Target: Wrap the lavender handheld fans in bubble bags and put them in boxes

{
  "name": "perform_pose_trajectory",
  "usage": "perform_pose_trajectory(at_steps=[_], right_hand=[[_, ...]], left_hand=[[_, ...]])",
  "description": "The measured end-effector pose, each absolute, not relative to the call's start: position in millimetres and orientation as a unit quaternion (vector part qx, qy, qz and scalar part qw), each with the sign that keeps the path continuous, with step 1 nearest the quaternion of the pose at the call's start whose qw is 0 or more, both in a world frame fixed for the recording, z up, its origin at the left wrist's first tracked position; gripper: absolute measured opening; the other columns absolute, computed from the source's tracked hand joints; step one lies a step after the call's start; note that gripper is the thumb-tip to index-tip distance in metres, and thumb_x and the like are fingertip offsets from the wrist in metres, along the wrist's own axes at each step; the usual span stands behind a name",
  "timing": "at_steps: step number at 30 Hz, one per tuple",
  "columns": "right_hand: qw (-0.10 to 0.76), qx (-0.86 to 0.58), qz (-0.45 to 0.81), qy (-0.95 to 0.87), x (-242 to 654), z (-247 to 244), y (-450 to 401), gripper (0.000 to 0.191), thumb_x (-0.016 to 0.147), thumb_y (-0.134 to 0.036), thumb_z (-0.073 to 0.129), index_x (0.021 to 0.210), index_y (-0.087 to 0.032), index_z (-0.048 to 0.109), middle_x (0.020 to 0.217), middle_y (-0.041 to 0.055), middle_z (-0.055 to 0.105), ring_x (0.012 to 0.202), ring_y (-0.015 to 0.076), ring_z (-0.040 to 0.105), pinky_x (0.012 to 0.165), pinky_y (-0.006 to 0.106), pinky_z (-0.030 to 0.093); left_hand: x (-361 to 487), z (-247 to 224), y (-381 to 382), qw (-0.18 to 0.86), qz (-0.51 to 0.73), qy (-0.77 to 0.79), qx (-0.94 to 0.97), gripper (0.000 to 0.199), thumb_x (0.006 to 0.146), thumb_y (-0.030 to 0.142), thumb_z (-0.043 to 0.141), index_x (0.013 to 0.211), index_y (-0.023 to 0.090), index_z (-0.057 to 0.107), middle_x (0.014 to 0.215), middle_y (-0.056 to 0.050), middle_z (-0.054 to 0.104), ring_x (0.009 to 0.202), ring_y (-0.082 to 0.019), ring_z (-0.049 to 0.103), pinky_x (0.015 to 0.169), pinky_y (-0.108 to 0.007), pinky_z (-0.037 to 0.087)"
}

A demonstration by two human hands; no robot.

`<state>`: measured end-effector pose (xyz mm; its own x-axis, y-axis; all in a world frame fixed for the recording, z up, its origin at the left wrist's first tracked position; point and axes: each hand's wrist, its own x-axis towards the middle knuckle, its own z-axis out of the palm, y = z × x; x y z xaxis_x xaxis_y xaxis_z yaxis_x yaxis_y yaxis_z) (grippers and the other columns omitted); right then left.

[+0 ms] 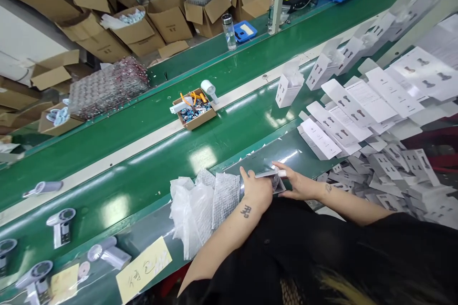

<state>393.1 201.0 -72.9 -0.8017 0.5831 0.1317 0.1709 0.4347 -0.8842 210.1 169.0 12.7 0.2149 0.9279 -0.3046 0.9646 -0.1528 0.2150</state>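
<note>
In front of my body, a small white carton [268, 173] is held between my two hands, its dark inside partly showing. My left hand [258, 191] is closed at the carton's left side, with the back of the hand hiding much of it. On the opposite side, my right hand [295, 183] grips the carton between thumb and fingers. Bubble-wrap bags [200, 205] lie in a pile just left of my left forearm. Beyond my right hand are flat-topped white cartons [318, 139] with small pictures of a handheld device printed on them.
Green conveyor belts [236, 138] run diagonally across. A small cardboard box [198, 121] of parts and orange-handled tools sits on the divider. Handheld hair-dryer-like devices [61, 224] and a handwritten yellow card [143, 267] lie at left. Many loose cartons [386, 176] heap at right.
</note>
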Motion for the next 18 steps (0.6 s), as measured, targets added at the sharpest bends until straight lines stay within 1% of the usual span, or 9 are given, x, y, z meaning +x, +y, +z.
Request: perform_pose_trajectory(at_steps=[2, 4, 6, 8, 11, 13, 14, 16, 18], right_hand=[[0.201, -0.203, 0.465, -0.838, 387, -67, 208, 0.045, 0.078, -0.026, 0.064, 0.118, -0.022, 0.045, 0.139, 0.0164, 0.038, 0.132, 0.0257, 0.038, 0.104, 0.044, 0.039], [0.19, -0.207, 0.457, -0.844, 381, -58, 224, 0.04, 0.076, -0.029, 0.066, 0.112, -0.021, 0.05, 0.128, 0.0148, 0.048, 0.123, 0.0259, 0.047, 0.1, 0.043, 0.042], [0.192, -0.263, 0.453, -0.83, 375, -50, 253, 0.049, 0.072, -0.033, 0.07, 0.115, -0.02, 0.048, 0.119, 0.0135, 0.054, 0.112, 0.0271, 0.055, 0.094, 0.044, 0.046], [0.213, -0.335, 0.439, -0.806, 369, -45, 296, 0.063, 0.069, -0.036, 0.073, 0.121, -0.017, 0.043, 0.117, 0.0138, 0.054, 0.105, 0.0275, 0.058, 0.088, 0.042, 0.049], [0.267, -0.383, 0.393, -0.793, 356, -48, 374, 0.08, 0.064, -0.034, 0.077, 0.127, -0.013, 0.033, 0.123, 0.0167, 0.05, 0.109, 0.0279, 0.055, 0.091, 0.041, 0.047], [0.294, -0.388, 0.376, -0.789, 345, -54, 422, 0.085, 0.062, -0.031, 0.079, 0.128, -0.009, 0.031, 0.124, 0.0194, 0.049, 0.111, 0.0277, 0.054, 0.094, 0.04, 0.045], [0.298, -0.394, 0.371, -0.787, 339, -58, 441, 0.081, 0.063, -0.03, 0.078, 0.127, -0.008, 0.033, 0.123, 0.0209, 0.05, 0.112, 0.0276, 0.054, 0.095, 0.039, 0.044], [0.305, -0.421, 0.361, -0.775, 330, -63, 468, 0.064, 0.07, -0.031, 0.073, 0.12, -0.007, 0.042, 0.12, 0.0231, 0.052, 0.112, 0.0265, 0.055, 0.092, 0.037, 0.043], [0.307, -0.439, 0.369, -0.76, 326, -66, 482, 0.057, 0.069, -0.033, 0.073, 0.115, -0.012, 0.049, 0.12, 0.0239, 0.053, 0.111, 0.0284, 0.056, 0.086, 0.04, 0.043]], left_hand=[[209, 14, 168, 0.185, -0.033, 0.629, 0.754, 0.026, 0.074, 0.02, 0.067, 0.1, 0.019, 0.072, 0.09, -0.017, 0.07, 0.1, -0.038, 0.056, 0.102, -0.067, 0.017], [199, 20, 164, 0.201, 0.03, 0.624, 0.755, 0.033, 0.076, 0.022, 0.067, 0.109, 0.019, 0.068, 0.097, -0.016, 0.069, 0.102, -0.035, 0.057, 0.102, -0.061, 0.026], [179, 31, 158, 0.233, 0.143, 0.615, 0.74, 0.035, 0.08, 0.029, 0.064, 0.114, 0.023, 0.065, 0.107, -0.013, 0.067, 0.107, -0.03, 0.057, 0.102, -0.052, 0.036], [148, 40, 150, 0.252, 0.269, 0.64, 0.674, 0.03, 0.084, 0.035, 0.059, 0.111, 0.025, 0.066, 0.112, -0.01, 0.065, 0.111, -0.025, 0.057, 0.1, -0.045, 0.041], [95, 38, 129, 0.277, 0.38, 0.724, 0.505, 0.024, 0.081, 0.038, 0.06, 0.095, 0.022, 0.071, 0.102, -0.008, 0.069, 0.101, -0.023, 0.062, 0.095, -0.04, 0.045], [62, 25, 107, 0.301, 0.43, 0.763, 0.377, 0.025, 0.076, 0.041, 0.064, 0.086, 0.019, 0.071, 0.091, -0.007, 0.071, 0.091, -0.022, 0.064, 0.089, -0.037, 0.048], [47, 15, 95, 0.307, 0.461, 0.773, 0.31, 0.028, 0.074, 0.043, 0.066, 0.083, 0.017, 0.07, 0.087, -0.007, 0.071, 0.087, -0.021, 0.065, 0.085, -0.035, 0.049], [19, -5, 66, 0.289, 0.521, 0.781, 0.185, 0.033, 0.069, 0.045, 0.068, 0.08, 0.014, 0.068, 0.08, -0.007, 0.069, 0.079, -0.018, 0.064, 0.08, -0.033, 0.05], [-10, -24, 34, 0.232, 0.535, 0.808, 0.088, 0.036, 0.068, 0.046, 0.067, 0.079, 0.012, 0.065, 0.076, -0.006, 0.067, 0.074, -0.016, 0.064, 0.076, -0.031, 0.051]])
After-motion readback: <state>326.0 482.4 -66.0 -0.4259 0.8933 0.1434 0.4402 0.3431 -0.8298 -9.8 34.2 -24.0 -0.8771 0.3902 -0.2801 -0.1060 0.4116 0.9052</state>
